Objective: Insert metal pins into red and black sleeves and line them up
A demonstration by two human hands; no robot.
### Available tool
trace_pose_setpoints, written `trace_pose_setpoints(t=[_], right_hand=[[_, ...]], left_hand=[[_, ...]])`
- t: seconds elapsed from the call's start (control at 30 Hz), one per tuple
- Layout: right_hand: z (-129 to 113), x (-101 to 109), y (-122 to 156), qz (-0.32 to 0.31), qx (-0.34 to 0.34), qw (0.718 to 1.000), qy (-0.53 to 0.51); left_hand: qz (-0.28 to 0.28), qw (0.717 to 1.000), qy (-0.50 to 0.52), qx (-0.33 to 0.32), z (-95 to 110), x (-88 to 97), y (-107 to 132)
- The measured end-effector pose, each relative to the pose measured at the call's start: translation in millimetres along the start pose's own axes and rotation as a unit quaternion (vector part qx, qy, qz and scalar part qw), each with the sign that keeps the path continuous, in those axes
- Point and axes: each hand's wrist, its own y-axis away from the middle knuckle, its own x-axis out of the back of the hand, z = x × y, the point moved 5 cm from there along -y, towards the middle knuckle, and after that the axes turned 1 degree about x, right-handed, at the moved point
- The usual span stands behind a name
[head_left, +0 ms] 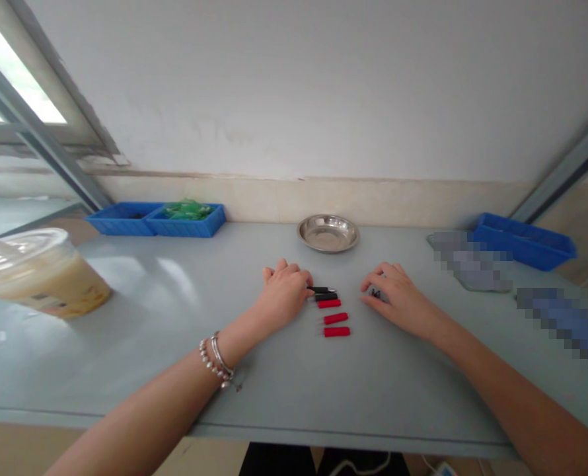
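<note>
My left hand [287, 291] rests on the table with curled fingers, its fingertips closed at the left end of a slim black piece with a metallic tip [321, 289]. Just below that lies a black sleeve-like piece [326, 297]. Red sleeve-like pieces lie in a column beneath: an upper one [330, 304], a middle one [335, 318] and a lower one [337, 332], with thin metal prongs at their left ends. To the right, my right hand [398, 294] is cupped, thumb and fingers apart, around small dark bits [374, 293] whose kind I cannot make out.
A shallow steel dish [328, 244] stands behind the hands by the wall. Blue bins [185, 228] at back left hold green items; another blue bin [526, 244] stands at back right. A lidded drink cup [51, 277] is at left. Blurred-out flat objects [472, 268] lie at right.
</note>
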Motion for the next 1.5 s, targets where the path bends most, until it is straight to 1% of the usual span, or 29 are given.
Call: trace_pose_setpoints(t=[0.07, 0.2, 0.27, 0.37, 0.53, 0.63, 0.77, 0.87, 1.0, 1.2, 1.33, 1.5], right_hand=[[-2, 4, 0, 0.023, -0.010, 1.000, -0.012], [-10, 12, -1, 0.050, -0.004, 0.996, -0.071], [-15, 13, -1, 0.044, -0.001, 0.993, -0.110], [-20, 12, -1, 0.018, 0.002, 0.987, -0.158], [-21, 9, 0, -0.023, -0.033, 0.977, -0.211], [-21, 10, 0, -0.030, -0.045, 0.974, -0.222], [-21, 12, 0, -0.020, -0.042, 0.971, -0.234], [-19, 12, 0, -0.006, -0.047, 0.968, -0.246], [-18, 13, 0, 0.018, -0.068, 0.964, -0.258], [-23, 14, 0, -0.010, -0.062, 0.957, -0.282], [-22, 14, 1, 0.008, -0.056, 0.953, -0.298], [-19, 14, 1, 0.039, -0.069, 0.947, -0.311]], left_hand=[[0.007, 1.000, 0.000, -0.001, 3, 2.8, 1], [0.063, 0.997, 0.029, -0.017, 16, 16.1, 6], [0.086, 0.994, 0.048, -0.040, 24, 22.1, 11], [0.104, 0.990, 0.064, -0.073, 35, 26.4, 18], [0.129, 0.985, 0.079, -0.088, 40, 27.8, 23], [0.131, 0.984, 0.087, -0.087, 41, 27.8, 23], [0.120, 0.985, 0.099, -0.079, 41, 27.4, 23], [0.112, 0.986, 0.103, -0.072, 40, 27.5, 22], [0.115, 0.985, 0.105, -0.067, 40, 28.9, 23], [0.120, 0.985, 0.102, -0.067, 40, 29.7, 24], [0.110, 0.986, 0.104, -0.064, 40, 29.4, 23], [0.108, 0.986, 0.111, -0.058, 38, 28.0, 21]])
